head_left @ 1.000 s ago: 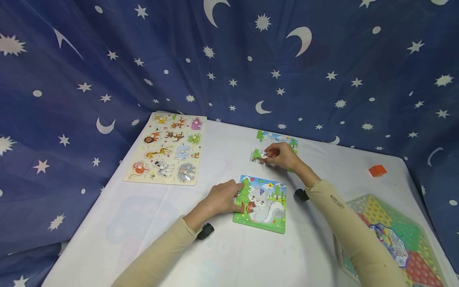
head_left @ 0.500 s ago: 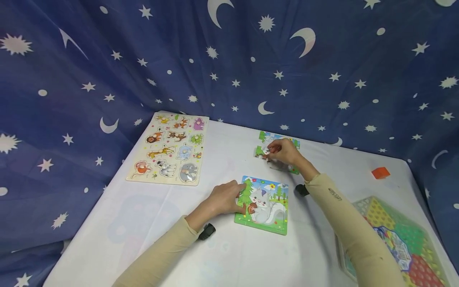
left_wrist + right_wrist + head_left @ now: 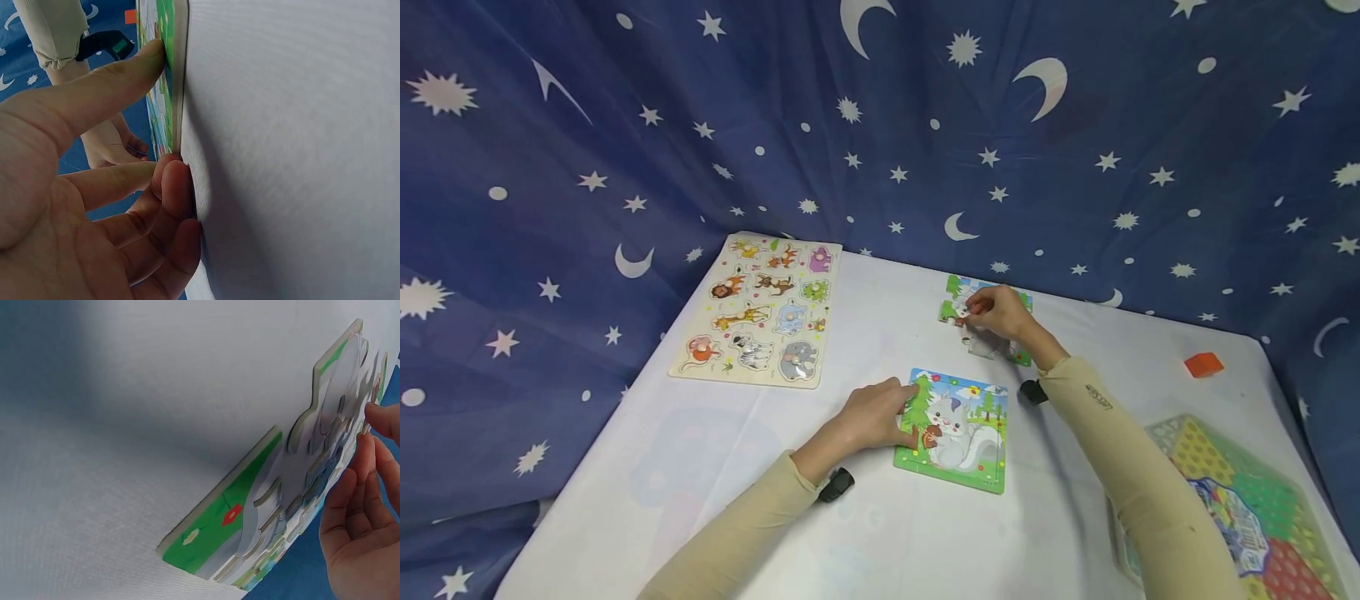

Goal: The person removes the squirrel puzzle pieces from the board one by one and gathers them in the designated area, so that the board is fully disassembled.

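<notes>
A square squirrel puzzle board (image 3: 953,429) lies on the table. My left hand (image 3: 868,417) rests at its left edge; in the left wrist view the thumb (image 3: 119,84) lies on the board's face, other fingers bent by the edge. Farther back, my right hand (image 3: 1002,315) pinches a jigsaw piece (image 3: 950,313) with green tree and brown patches between thumb and fingertips. This piece is at the left side of a group of jigsaw pieces (image 3: 231,515) on the table, partly hidden by the hand. Whether it lies flat is unclear.
A wooden animal peg puzzle (image 3: 760,312) lies at back left. An orange block (image 3: 1203,365) sits at right, behind a colourful clear-lidded box (image 3: 1232,500) partly under the right sleeve. A blue starry curtain (image 3: 880,125) borders the table's back.
The right hand has moved slightly back with the jigsaw piece, bringing it up against the group. The left hand stays at the board. The whole view has shifted slightly.
</notes>
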